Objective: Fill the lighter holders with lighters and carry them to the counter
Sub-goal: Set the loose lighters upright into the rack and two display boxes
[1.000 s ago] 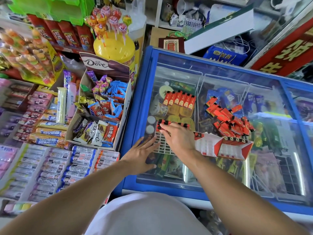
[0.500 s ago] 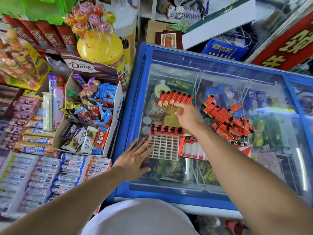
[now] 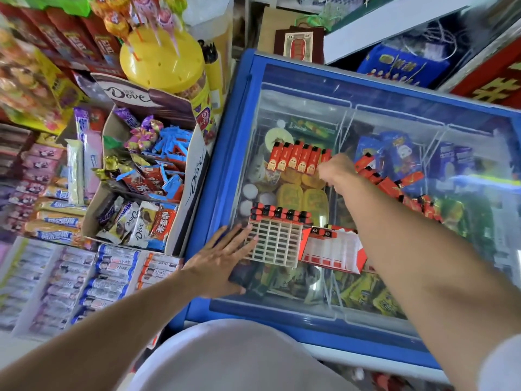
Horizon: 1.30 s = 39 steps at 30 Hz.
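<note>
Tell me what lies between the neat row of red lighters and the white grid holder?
In the head view, only freezer glass separates the lighter row from the white grid holder; yellow packets show beneath.

So everything sits on the freezer lid point(image 3: 366, 97). The grid holder point(image 3: 275, 244) is at the near left of it, with a few lighters slotted along its far edge. Just right of the holder is an open box point(image 3: 335, 251). Behind the holder lies a row of lighters point(image 3: 296, 160), and a loose pile point(image 3: 400, 187) spreads right of that row.
</note>
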### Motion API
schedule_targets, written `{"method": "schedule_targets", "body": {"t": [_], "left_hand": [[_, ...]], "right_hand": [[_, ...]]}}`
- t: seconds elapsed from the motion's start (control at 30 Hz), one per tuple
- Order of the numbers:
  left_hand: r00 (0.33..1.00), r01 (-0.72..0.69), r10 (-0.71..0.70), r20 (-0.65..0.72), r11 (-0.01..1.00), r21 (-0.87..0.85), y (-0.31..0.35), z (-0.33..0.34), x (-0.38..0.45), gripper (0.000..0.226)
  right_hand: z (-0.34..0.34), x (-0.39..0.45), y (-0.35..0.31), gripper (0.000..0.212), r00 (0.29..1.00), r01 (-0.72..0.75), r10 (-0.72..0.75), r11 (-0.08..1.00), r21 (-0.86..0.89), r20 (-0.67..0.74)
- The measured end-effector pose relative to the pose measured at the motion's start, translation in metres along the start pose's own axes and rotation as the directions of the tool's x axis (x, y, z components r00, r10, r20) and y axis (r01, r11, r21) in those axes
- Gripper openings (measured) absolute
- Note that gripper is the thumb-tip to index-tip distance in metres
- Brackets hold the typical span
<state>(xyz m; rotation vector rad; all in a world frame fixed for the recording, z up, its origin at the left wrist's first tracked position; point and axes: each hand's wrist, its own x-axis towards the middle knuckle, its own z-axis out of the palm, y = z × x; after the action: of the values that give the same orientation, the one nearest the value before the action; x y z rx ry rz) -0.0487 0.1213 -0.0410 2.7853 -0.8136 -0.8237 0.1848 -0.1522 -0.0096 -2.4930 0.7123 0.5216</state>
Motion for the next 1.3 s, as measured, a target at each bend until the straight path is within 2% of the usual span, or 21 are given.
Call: {"method": "schedule_targets", "body": {"t": [0.1,0.17,0.23,0.3,0.43,0.53,0.67,0.73,0.87,0.97,1.1,1.17,1.23,1.3], "left_hand": [[1.0,0.007,-0.007,0.023,1.0,0.007,0.001,-0.003,0.0,0.117],[0.999,0.011,-0.011,0.036,1.0,0.013,0.002,-0.005,0.0,0.116],[0.999,0.013,-0.014,0.05,1.0,0.013,0.003,-0.006,-0.001,0.116],[0.998,0.016,-0.016,0.059,1.0,0.007,0.003,-0.008,-0.001,0.116],[0.997,0.026,-0.027,0.07,0.999,0.023,0.004,-0.009,-0.001,0.117],[0.996,0.029,-0.03,0.082,0.999,0.019,0.006,-0.013,-0.002,0.115],[0.997,0.032,-0.031,0.072,0.999,-0.005,0.009,-0.017,-0.003,0.115],[0.998,0.027,-0.026,0.057,0.999,-0.024,0.01,-0.017,-0.003,0.115],[0.999,0.023,-0.02,0.044,0.998,-0.055,0.01,-0.019,-0.003,0.114],[0.999,0.025,-0.022,0.033,0.995,-0.097,0.009,-0.019,-0.002,0.11],[1.0,0.018,-0.016,0.02,0.995,-0.096,0.009,-0.016,-0.003,0.11],[1.0,0.02,-0.019,0.017,0.995,-0.102,0.01,-0.015,-0.004,0.11],[1.0,0.021,-0.018,0.02,0.993,-0.117,0.01,-0.015,-0.003,0.11],[1.0,0.019,-0.017,0.021,0.992,-0.126,0.009,-0.015,-0.002,0.109]], "right_hand": [[-0.013,-0.032,-0.002,0.036,0.989,0.14,-0.133,0.983,0.114,-0.067],[-0.02,-0.071,-0.004,0.025,0.949,0.311,-0.287,0.914,0.259,-0.127],[-0.023,-0.113,-0.001,0.028,0.898,0.439,-0.413,0.835,0.333,-0.149],[-0.022,-0.152,0.007,0.024,0.832,0.548,-0.541,0.771,0.326,-0.118],[-0.011,-0.201,0.026,0.017,0.705,0.703,-0.709,0.697,0.142,-0.016],[0.004,-0.21,0.034,0.015,0.722,0.691,-0.691,0.722,0.023,0.011],[0.019,-0.211,0.037,0.017,0.706,0.69,-0.707,0.698,-0.192,-0.035],[0.025,-0.213,0.038,0.019,0.722,0.66,-0.689,0.713,-0.237,-0.065],[0.031,-0.213,0.038,0.023,0.763,0.631,-0.641,0.767,-0.119,-0.088],[0.033,-0.211,0.041,0.025,0.749,0.656,-0.659,0.752,-0.062,-0.07],[0.036,-0.213,0.043,0.029,0.726,0.681,-0.685,0.728,-0.08,-0.059],[0.039,-0.213,0.043,0.023,0.734,0.671,-0.675,0.738,-0.072,-0.077],[0.042,-0.211,0.045,0.006,0.746,0.658,-0.661,0.75,-0.064,-0.085],[0.045,-0.21,0.044,0.007,0.746,0.654,-0.657,0.753,-0.07,-0.106]]}}
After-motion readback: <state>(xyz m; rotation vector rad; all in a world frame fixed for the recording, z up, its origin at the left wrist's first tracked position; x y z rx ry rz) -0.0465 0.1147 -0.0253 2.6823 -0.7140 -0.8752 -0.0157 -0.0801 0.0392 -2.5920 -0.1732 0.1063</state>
